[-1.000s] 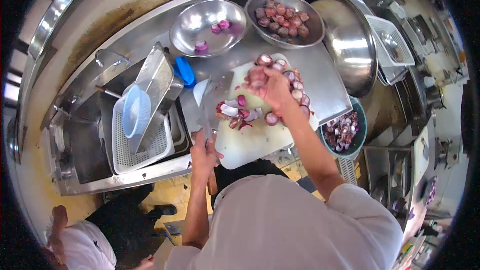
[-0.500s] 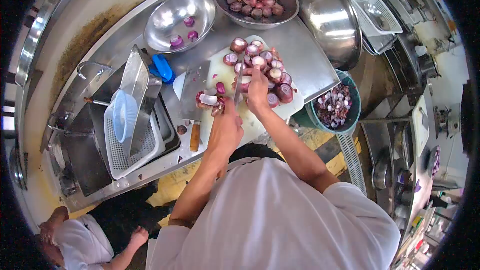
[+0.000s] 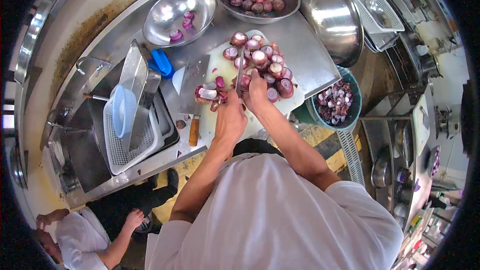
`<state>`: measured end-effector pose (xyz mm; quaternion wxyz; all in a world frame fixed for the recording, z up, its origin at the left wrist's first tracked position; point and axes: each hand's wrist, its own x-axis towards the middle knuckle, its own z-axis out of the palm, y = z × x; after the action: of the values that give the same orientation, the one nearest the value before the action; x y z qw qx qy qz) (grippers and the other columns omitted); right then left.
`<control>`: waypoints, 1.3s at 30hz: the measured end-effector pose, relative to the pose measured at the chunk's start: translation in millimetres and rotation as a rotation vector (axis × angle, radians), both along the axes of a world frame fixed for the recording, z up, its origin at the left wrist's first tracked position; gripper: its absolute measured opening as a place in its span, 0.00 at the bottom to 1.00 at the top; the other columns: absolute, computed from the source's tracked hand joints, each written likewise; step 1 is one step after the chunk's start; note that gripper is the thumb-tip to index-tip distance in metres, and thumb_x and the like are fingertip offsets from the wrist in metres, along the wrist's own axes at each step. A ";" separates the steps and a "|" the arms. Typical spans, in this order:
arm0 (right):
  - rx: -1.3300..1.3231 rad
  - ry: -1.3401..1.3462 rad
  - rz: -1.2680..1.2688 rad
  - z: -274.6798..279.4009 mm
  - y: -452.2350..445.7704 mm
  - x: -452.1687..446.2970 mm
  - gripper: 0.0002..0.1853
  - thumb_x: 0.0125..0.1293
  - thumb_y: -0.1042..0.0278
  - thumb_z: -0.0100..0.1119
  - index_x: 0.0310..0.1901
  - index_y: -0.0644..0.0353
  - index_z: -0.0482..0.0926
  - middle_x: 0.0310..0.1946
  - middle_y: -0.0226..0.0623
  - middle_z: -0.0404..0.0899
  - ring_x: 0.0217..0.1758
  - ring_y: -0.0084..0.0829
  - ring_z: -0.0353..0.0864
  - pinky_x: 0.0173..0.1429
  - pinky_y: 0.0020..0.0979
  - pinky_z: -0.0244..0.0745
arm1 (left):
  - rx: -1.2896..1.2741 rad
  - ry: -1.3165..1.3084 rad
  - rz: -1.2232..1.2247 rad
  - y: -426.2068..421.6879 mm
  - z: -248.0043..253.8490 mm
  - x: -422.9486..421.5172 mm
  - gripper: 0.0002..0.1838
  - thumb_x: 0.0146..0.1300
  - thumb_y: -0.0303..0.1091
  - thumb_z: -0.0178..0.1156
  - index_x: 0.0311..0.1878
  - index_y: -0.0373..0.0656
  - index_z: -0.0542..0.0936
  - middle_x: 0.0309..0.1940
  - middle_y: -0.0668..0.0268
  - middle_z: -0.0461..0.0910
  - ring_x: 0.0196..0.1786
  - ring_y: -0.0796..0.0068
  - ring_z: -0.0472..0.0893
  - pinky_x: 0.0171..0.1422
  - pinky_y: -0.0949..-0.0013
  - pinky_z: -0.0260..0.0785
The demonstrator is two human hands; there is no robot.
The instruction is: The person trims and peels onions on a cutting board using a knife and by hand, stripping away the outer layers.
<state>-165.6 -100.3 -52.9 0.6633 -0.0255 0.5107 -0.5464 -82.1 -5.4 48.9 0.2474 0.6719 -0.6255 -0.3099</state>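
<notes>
My left hand (image 3: pixel 231 117) is closed around the base of a narrow-bladed knife (image 3: pixel 241 67), whose blade points away from me across the cutting board (image 3: pixel 287 105). Its handle is hidden in my fingers. Close beside it, my right hand (image 3: pixel 257 92) grips a red onion (image 3: pixel 245 82), partly covered by the fingers. Beyond and to the right of that hand lie several red onions with cut ends (image 3: pixel 259 57). Left of my left hand are onion pieces and skins (image 3: pixel 207 92). A cleaver (image 3: pixel 194 82) with a wooden handle lies along the board's left side.
Behind the board stand a steel bowl (image 3: pixel 165 15) with a few peeled onions and another bowl (image 3: pixel 295 7) of unpeeled ones. A green bin (image 3: pixel 358 105) holds onion scraps at right. Baskets (image 3: pixel 117 157) sit at the left. A person (image 3: pixel 82 235) is at lower left.
My right hand has drawn back toward me from the onions and is now close to my left hand. The person at lower left has shifted, with a leg now showing.
</notes>
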 end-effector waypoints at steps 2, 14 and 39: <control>0.042 0.109 -0.028 3.0 0.2 0.0 0.22 0.80 0.50 0.37 0.46 0.65 0.71 0.31 0.43 0.80 0.34 0.41 0.82 0.40 0.45 0.80 | -0.028 0.026 -0.015 -0.2 -2.0 -0.5 0.21 0.61 0.19 0.53 0.58 0.32 0.65 0.32 0.37 0.79 0.36 0.33 0.80 0.40 0.38 0.69; -0.105 0.237 -0.066 5.5 21.9 1.0 0.25 0.78 0.51 0.43 0.61 0.67 0.63 0.51 0.41 0.73 0.51 0.31 0.72 0.56 0.34 0.69 | -0.178 -0.177 -0.009 14.8 -27.3 -5.5 0.35 0.55 0.19 0.57 0.68 0.32 0.61 0.52 0.38 0.77 0.42 0.37 0.82 0.43 0.44 0.76; -0.057 -0.075 -0.004 52.8 45.1 -3.6 0.10 0.80 0.54 0.38 0.54 0.47 0.63 0.42 0.32 0.71 0.43 0.32 0.76 0.49 0.44 0.77 | -0.253 -0.113 -0.134 -2.6 -10.4 4.0 0.27 0.58 0.20 0.56 0.63 0.29 0.68 0.40 0.40 0.82 0.39 0.39 0.83 0.42 0.46 0.76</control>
<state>-169.3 -55.2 -0.1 0.6801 -0.0228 0.4695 -0.5626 -78.0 -8.0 38.5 0.2731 0.6084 -0.7160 -0.2064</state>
